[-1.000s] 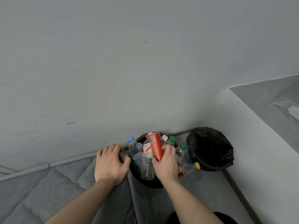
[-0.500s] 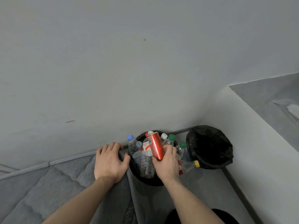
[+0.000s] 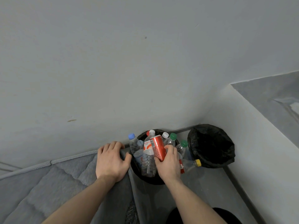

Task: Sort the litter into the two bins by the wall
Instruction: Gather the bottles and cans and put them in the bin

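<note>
A: Where is the can (image 3: 157,147) right now?

B: In the right hand (image 3: 169,164). The fingers curl round its lower half, the thumb on the left side. It sits over the left bin (image 3: 142,177), among the bottles (image 3: 148,159) stacked in there.

A: How does it lie?

B: Its long axis runs up and away from the wrist, tilted a little to the left, top end toward the wall (image 3: 113,70). The barcode side faces up.

A: And the left hand (image 3: 111,160)?

B: Flat, fingers spread and relaxed, pressing on the edge of the grey blanket (image 3: 56,183) just beside the left bin. It grips nothing, and looks like a brace.

A: So which bin is this can meant for?

B: I judge the right bin (image 3: 212,147). The left one is full of plastic bottles; one with a yellow cap (image 3: 197,162) even hangs over the rim toward the other. The right one shows only its black liner, and what lies inside it is too dark to tell.

A: Which way does the move go, then?

B: To the right of the hand and slightly toward the wall. The right hand is the nearer one and already has the can, so no handover is needed. The bottle with the green cap (image 3: 184,143) stands between can and right bin, so I would lift clear of it first.
</note>
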`<action>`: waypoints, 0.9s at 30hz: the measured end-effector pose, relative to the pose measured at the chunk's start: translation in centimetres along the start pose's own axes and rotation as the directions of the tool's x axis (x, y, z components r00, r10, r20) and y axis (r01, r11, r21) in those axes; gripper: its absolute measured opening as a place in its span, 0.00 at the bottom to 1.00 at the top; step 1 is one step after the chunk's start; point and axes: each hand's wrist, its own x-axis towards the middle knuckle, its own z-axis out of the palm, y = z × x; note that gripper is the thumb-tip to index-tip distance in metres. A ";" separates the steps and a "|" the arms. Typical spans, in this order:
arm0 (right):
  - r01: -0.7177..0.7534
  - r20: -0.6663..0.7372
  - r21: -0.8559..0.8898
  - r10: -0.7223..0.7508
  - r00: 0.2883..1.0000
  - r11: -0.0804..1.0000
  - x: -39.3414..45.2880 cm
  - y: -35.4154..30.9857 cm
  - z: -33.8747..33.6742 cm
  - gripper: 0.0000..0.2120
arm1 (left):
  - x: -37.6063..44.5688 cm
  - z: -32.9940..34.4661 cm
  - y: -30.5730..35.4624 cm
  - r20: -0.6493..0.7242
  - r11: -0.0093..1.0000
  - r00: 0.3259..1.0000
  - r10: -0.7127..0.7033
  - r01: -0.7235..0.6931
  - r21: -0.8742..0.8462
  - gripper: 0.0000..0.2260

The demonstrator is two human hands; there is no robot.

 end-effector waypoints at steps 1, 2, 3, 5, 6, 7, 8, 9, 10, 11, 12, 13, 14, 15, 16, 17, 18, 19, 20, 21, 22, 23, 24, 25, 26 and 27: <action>0.000 0.001 0.002 0.000 1.000 1.000 0.0 0.0 0.0 0.30 | 0.0 0.0 0.0 -0.001 1.000 1.000 -0.001 0.001 -0.001 0.08; 0.000 -0.001 0.004 0.000 1.000 1.000 0.0 0.0 0.0 0.30 | 0.1 0.0 0.0 -0.002 1.000 1.000 -0.001 0.001 -0.001 0.08; 0.000 -0.004 0.007 0.000 1.000 1.000 0.0 0.1 0.0 0.30 | 0.1 0.1 0.0 0.001 1.000 1.000 -0.001 0.001 -0.001 0.08; -0.001 -0.003 0.013 0.001 1.000 1.000 0.0 0.1 0.0 0.30 | 0.1 0.1 -0.1 0.010 1.000 1.000 0.000 0.000 0.000 0.08; -0.001 -0.002 0.016 0.001 1.000 1.000 0.1 0.1 -0.1 0.30 | 0.0 0.1 -0.1 0.009 1.000 1.000 0.003 -0.003 0.000 0.08; 0.001 -0.003 0.019 -0.001 1.000 1.000 0.1 0.2 -0.1 0.30 | 0.0 0.1 -0.1 0.007 1.000 1.000 0.004 -0.004 -0.001 0.08; 0.003 -0.006 0.019 -0.003 1.000 1.000 0.0 0.2 -0.1 0.30 | 0.0 0.1 -0.1 0.007 1.000 1.000 0.003 -0.003 -0.001 0.08; 0.005 -0.010 0.016 -0.005 1.000 1.000 0.0 0.2 -0.3 0.30 | 0.1 0.0 0.0 0.006 1.000 1.000 0.001 -0.001 -0.001 0.08; 0.006 -0.012 0.014 -0.006 1.000 1.000 0.0 0.2 -0.4 0.30 | 0.1 0.0 0.0 0.006 1.000 1.000 0.001 -0.001 -0.002 0.08; 0.006 -0.014 0.017 -0.005 1.000 1.000 -0.1 0.3 -0.6 0.30 | 0.1 0.0 0.1 0.008 1.000 1.000 0.000 0.000 -0.001 0.08; 0.006 -0.014 0.018 -0.005 1.000 1.000 -0.2 0.4 -0.9 0.30 | 0.0 -0.1 0.1 0.011 1.000 1.000 -0.002 0.002 0.003 0.08; 0.007 -0.016 0.015 -0.006 1.000 1.000 -0.4 0.5 -1.2 0.31 | 0.0 -0.1 0.0 0.014 1.000 1.000 -0.004 0.004 0.007 0.08; 0.011 -0.022 0.011 -0.011 1.000 1.000 -0.5 0.6 -1.7 0.31 | 0.0 -0.2 -0.1 0.014 1.000 1.000 -0.001 0.001 0.007 0.07; 0.017 -0.029 0.007 -0.016 0.999 1.000 -0.8 0.9 -2.6 0.31 | -0.1 -0.3 0.1 0.012 1.000 1.000 0.007 -0.007 0.001 0.07; 0.025 -0.031 0.006 -0.025 0.999 1.000 -0.8 1.1 -3.3 0.30 | -0.1 -0.4 0.1 0.012 1.000 1.000 0.009 -0.009 -0.001 0.07; 0.033 -0.032 0.007 -0.032 0.999 0.999 -0.9 1.3 -4.0 0.29 | 0.1 -0.5 0.0 0.016 1.000 1.000 0.003 -0.003 -0.001 0.07; 0.037 -0.040 0.006 -0.037 0.999 0.999 -1.0 1.7 -5.2 0.28 | 0.1 -0.6 0.2 0.022 1.000 1.000 0.002 -0.002 -0.003 0.07; 0.039 -0.052 0.006 -0.039 0.998 0.999 -1.3 2.1 -6.5 0.27 | 0.0 -0.9 0.3 0.034 1.000 0.999 0.000 0.000 0.002 0.07; 0.037 -0.066 0.010 -0.037 0.997 0.999 -1.8 2.6 -7.9 0.25 | -0.2 -1.1 0.3 0.050 1.000 0.999 0.002 -0.003 0.016 0.07; 0.031 -0.084 0.015 -0.030 0.996 0.999 -2.4 3.2 -9.4 0.25 | -0.3 -1.4 0.4 0.067 0.999 0.998 0.016 -0.018 0.035 0.08; 0.024 -0.103 0.017 -0.022 0.994 1.000 -3.1 3.9 -10.9 0.25 | -0.2 -1.6 0.5 0.085 0.997 0.996 0.041 -0.046 0.059 0.10; 0.014 -0.121 0.018 -0.012 0.993 1.000 -3.8 4.7 -12.5 0.26 | 0.1 -1.8 0.8 0.109 0.993 0.991 0.074 -0.084 0.085 0.13; -0.001 -0.140 0.019 0.003 0.990 1.000 -4.6 5.5 -14.2 0.26 | 0.4 -2.0 1.6 0.132 0.986 0.985 0.107 -0.122 0.109 0.15; -0.017 -0.166 0.017 0.019 0.986 1.000 -5.4 6.4 -15.9 0.26 | 0.8 -2.2 2.9 0.145 0.979 0.979 0.144 -0.162 0.121 0.16; -0.034 -0.194 0.016 0.037 0.980 0.999 -6.1 7.5 -17.7 0.26 | 1.1 -2.5 4.6 0.143 0.971 0.972 0.189 -0.207 0.117 0.18; -0.055 -0.220 0.020 0.058 0.974 0.998 -7.0 8.7 -19.5 0.26 | 1.1 -2.8 6.8 0.130 0.961 0.961 0.245 -0.259 0.100 0.18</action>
